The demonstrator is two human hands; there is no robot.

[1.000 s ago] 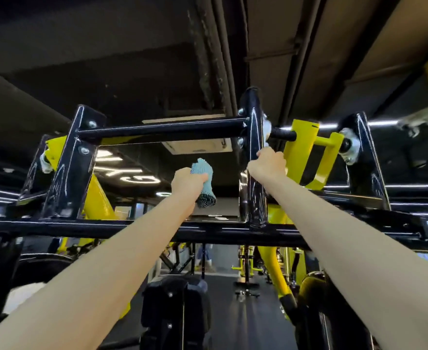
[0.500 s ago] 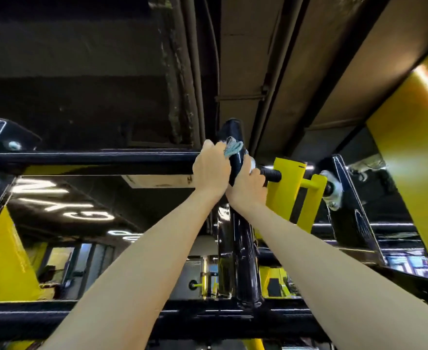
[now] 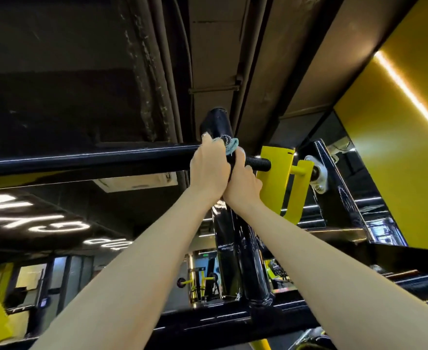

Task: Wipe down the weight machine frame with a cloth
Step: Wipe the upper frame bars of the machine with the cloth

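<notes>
I look up at the black weight machine frame, whose upright post rises at centre to meet a horizontal black crossbar. My left hand grips a light blue cloth and holds it against the top of the post where the crossbar joins. Only a small corner of the cloth shows above my fingers. My right hand is wrapped around the right side of the same post, just below the cloth and touching my left hand.
A yellow bracket on a threaded black rod sits just right of my hands. A slanted black plate stands further right, and a lower black crossbar runs under my forearms. Ceiling pipes hang overhead, with a yellow wall to the right.
My left hand has carried the cloth from free air up onto the top of the post. My right hand slid higher on the post, and my view tilted upward.
</notes>
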